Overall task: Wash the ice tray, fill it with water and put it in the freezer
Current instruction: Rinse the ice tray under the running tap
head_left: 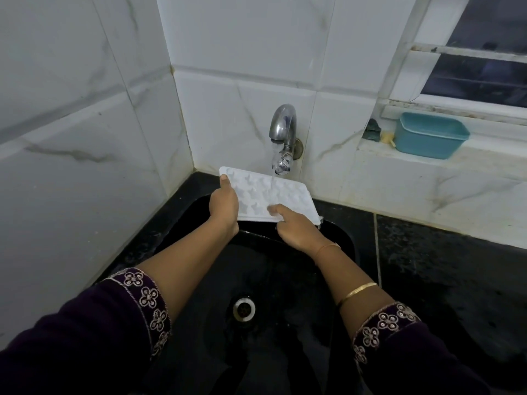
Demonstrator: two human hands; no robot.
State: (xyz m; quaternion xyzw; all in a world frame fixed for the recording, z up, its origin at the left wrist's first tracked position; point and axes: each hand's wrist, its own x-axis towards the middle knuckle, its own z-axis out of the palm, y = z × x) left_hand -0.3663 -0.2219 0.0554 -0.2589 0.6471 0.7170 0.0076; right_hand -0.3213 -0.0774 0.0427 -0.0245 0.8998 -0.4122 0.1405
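A white ice tray [288, 195] with shaped cavities is held over the black sink [346, 243], under the metal tap [283, 124]. Water runs from the tap onto the tray's middle. My left hand [224, 205] grips the tray's left edge, thumb on top. My right hand [296, 228] holds the near right edge, its thumb pressing on the cavities.
The sink's drain [244, 309] lies below my forearms. A wet black counter [442, 258] stretches to the right. A teal plastic tub [430, 135] and a dark scrubber [373, 129] sit on the window ledge. White tiled walls close in on the left and behind.
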